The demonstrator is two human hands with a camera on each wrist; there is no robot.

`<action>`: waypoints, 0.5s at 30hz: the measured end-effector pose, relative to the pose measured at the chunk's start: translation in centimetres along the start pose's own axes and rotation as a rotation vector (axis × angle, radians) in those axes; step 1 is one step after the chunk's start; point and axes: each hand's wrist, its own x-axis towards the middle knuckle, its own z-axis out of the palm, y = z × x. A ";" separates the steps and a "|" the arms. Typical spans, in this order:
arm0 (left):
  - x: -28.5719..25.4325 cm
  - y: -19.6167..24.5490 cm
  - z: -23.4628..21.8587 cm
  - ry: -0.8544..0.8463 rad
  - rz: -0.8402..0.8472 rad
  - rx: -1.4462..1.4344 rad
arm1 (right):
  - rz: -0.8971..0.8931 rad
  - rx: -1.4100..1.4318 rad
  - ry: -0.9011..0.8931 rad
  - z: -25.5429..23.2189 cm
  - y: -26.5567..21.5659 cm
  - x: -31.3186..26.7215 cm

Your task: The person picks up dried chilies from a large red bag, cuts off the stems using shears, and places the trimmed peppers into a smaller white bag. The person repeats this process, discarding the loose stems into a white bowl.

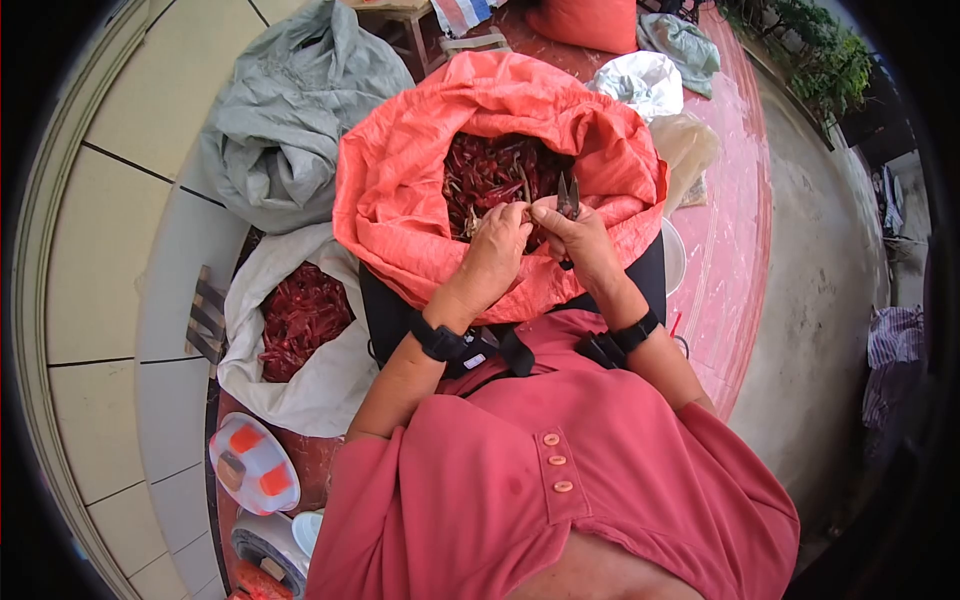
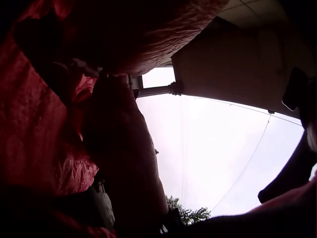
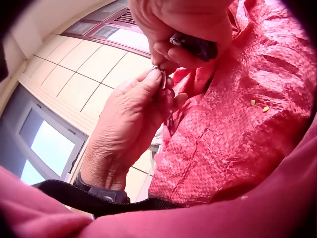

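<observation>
Both hands meet over the mouth of a large orange woven-plastic sack [image 1: 420, 200] full of dried red chillies [image 1: 490, 170]. The right hand [image 1: 580, 240] curls round the dark handles of a pair of small metal snips [image 1: 568, 196], whose blades stick up just above its grip, pointed away from the body. The left hand [image 1: 495, 250] pinches a single dried red chilli [image 3: 165, 82] between thumb and fingertips, right against the right hand; in the right wrist view that chilli shows only as a thin dark sliver at the fingertips, so which end is offered to the blades cannot be told.

The chief risk, as I judge it, is to the left fingertips: they sit touching the snipping hand, and a cut taken while the pod is held so short could nick skin. A brittle pod could also shatter under the pinch and shed seed; a few pale seeds [image 3: 259, 104] already lie on the sack fabric below the right grip. A trimmed piece could fall back among the untrimmed chillies directly under the hands, since the white cloth sack holding more red chillies [image 1: 300, 320] lies well to the left of the left grip.
</observation>
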 end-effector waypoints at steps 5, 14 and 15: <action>-0.3 1.3 -0.4 0.067 -0.005 -0.120 | -0.057 -0.125 0.022 0.5 -0.6 -0.8; -1.0 1.4 -0.3 -0.007 -0.124 -0.001 | -0.615 -0.680 0.062 1.5 0.0 -0.8; -1.1 1.5 -0.3 0.002 -0.128 0.018 | -0.712 -0.885 0.093 1.8 -0.4 -1.0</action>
